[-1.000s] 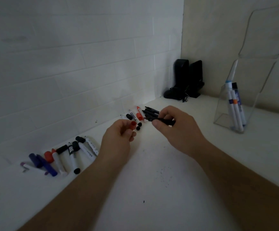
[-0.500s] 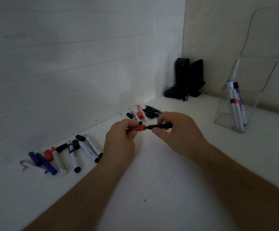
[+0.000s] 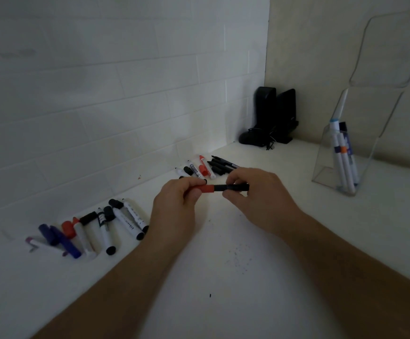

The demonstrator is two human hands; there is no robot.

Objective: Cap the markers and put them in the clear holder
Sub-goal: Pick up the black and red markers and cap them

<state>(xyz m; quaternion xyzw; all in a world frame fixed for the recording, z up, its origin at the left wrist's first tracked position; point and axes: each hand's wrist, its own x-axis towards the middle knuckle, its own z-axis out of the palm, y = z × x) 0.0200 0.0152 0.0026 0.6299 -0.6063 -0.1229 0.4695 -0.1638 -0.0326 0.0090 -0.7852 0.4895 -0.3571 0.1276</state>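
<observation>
Three or so capped markers [image 3: 343, 157] stood in clear acrylic holder [image 3: 321, 167] at right. L hand [image 3: 174, 204] pinched red cap [image 3: 205, 188], R hand [image 3: 255, 192] pinched slim black marker [image 3: 233, 187], cap meeting barrel (seating unclear). Approx. a dozen loose markers [image 3: 106, 223] lay along white tiled wall [image 3: 125, 94], most uncapped.
</observation>
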